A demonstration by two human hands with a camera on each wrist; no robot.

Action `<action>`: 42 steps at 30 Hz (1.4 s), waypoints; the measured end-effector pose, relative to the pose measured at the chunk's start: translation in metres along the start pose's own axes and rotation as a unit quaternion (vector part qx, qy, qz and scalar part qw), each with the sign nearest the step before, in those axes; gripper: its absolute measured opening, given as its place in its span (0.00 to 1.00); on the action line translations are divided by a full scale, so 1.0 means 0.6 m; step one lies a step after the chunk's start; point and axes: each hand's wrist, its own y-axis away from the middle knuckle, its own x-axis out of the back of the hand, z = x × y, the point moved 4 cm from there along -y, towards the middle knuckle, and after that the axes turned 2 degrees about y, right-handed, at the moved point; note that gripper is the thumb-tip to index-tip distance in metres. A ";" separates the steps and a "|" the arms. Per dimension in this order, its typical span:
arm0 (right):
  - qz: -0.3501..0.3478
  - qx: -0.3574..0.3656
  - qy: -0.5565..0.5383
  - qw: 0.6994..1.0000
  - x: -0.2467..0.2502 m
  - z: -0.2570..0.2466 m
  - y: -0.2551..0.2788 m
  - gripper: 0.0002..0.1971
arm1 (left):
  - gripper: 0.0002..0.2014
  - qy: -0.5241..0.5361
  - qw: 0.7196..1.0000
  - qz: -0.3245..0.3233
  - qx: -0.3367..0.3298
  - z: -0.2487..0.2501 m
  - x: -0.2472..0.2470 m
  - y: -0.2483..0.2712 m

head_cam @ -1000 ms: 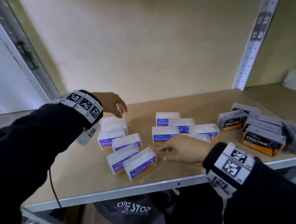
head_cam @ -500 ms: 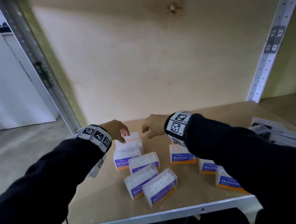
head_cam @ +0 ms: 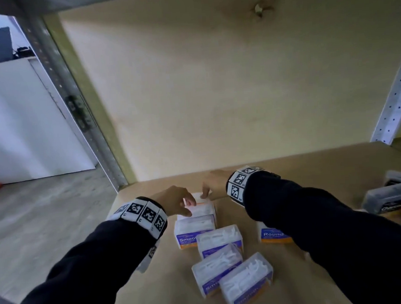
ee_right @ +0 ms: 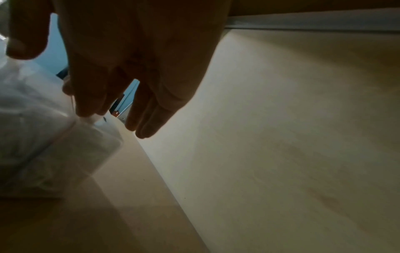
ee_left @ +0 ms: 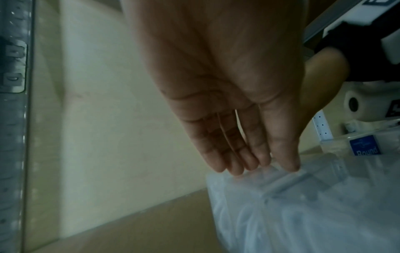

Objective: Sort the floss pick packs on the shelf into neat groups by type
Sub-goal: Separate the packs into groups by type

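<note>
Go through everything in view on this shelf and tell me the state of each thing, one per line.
Left hand: fingers straight, tips touching the rear clear white Smooth pack.
Right hand: open, fingertips at that pack's far side.
Four nearer Smooth packs: lying loosely, unaligned.
Blue-labelled Round pack: upright, partly hidden.
Dark grey Charcoal packs: at right, blurred.

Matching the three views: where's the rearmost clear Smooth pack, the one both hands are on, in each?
Head: rearmost clear pack, lower centre, between left hand and right hand.
Left wrist: lower right, under the fingers.
Right wrist: left edge, fingers touching its top.
Shared landmark: beige back wall.
</note>
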 end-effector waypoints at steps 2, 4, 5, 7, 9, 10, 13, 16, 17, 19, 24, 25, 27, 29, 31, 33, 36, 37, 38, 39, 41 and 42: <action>0.010 -0.013 -0.009 1.000 0.002 0.019 0.005 0.16 | 0.18 0.012 1.000 -0.003 -0.001 -0.004 0.000 -0.003; 0.015 -0.024 -0.022 0.999 0.002 0.034 0.009 0.17 | 0.18 0.024 1.000 -0.010 -0.005 -0.007 0.000 -0.006; 0.013 -0.029 -0.023 0.999 0.001 0.040 0.009 0.18 | 0.19 0.028 0.999 -0.015 -0.008 -0.007 0.000 -0.009; 0.007 -0.044 -0.023 0.999 -0.005 0.048 0.008 0.20 | 0.20 0.026 0.999 -0.024 -0.017 -0.006 0.000 -0.013; 0.005 -0.065 -0.026 0.998 -0.011 0.053 0.007 0.23 | 0.21 0.017 0.999 -0.032 -0.021 -0.006 0.000 -0.016; 0.002 -0.072 -0.027 0.997 -0.012 0.055 0.007 0.24 | 0.22 0.010 0.999 -0.036 -0.022 -0.007 0.000 -0.018; -0.029 -0.083 0.010 0.996 -0.013 0.062 0.006 0.26 | 0.22 -0.019 0.999 -0.039 -0.008 -0.013 0.002 -0.022; -0.083 -0.105 0.056 0.989 -0.017 0.076 0.005 0.26 | 0.21 -0.060 0.997 -0.043 0.013 -0.026 0.009 -0.018; -0.100 -0.112 0.065 0.987 -0.018 0.080 0.003 0.26 | 0.21 -0.072 0.996 -0.043 0.020 -0.032 0.013 -0.016; -0.117 -0.121 0.082 0.982 -0.022 0.083 -0.002 0.25 | 0.22 -0.083 0.995 -0.041 0.038 -0.046 0.019 -0.012; -0.077 -0.100 0.062 0.990 -0.012 0.051 -0.028 0.28 | 0.23 -0.082 0.993 -0.029 0.073 -0.055 0.025 -0.009; -0.072 -0.100 0.061 0.991 -0.016 0.043 -0.038 0.29 | 0.23 -0.083 0.993 -0.028 0.078 -0.053 0.025 -0.009; -0.082 -0.097 0.089 0.988 -0.031 0.036 -0.065 0.28 | 0.23 -0.097 0.991 -0.029 0.086 -0.044 0.027 -0.007; -0.095 -0.104 0.133 0.981 -0.058 0.063 -0.116 0.17 | 0.23 -0.113 0.989 -0.031 0.091 -0.038 0.029 -0.005; -0.113 -0.108 0.115 0.981 -0.084 0.088 -0.154 0.11 | 0.23 -0.121 0.988 -0.032 0.095 -0.035 0.031 -0.004; -0.107 -0.140 0.096 0.980 -0.055 0.078 -0.122 0.12 | 0.23 -0.126 0.987 -0.031 0.099 -0.034 0.032 -0.003; -0.052 -0.139 0.040 0.988 0.004 0.055 -0.061 0.17 | 0.23 -0.125 0.986 -0.034 0.108 -0.034 0.032 -0.001; -0.050 -0.134 0.020 0.990 0.020 0.049 -0.042 0.16 | 0.23 -0.128 0.985 -0.037 0.108 -0.033 0.032 -0.001; -0.047 -0.142 -0.001 0.989 0.031 0.049 -0.028 0.13 | 0.23 -0.134 0.984 -0.038 0.108 -0.033 0.031 -0.001; -0.038 -0.149 -0.002 0.988 0.037 0.049 -0.016 0.11 | 0.23 -0.139 0.983 -0.039 0.110 -0.033 0.031 -0.001; -0.007 -0.165 0.000 0.986 0.033 0.060 -0.005 0.20 | 0.23 -0.136 0.983 -0.041 0.114 -0.034 0.030 -0.001; -0.008 -0.168 -0.004 0.986 0.026 0.065 -0.003 0.22 | 0.23 -0.132 0.984 -0.041 0.115 -0.035 0.029 -0.002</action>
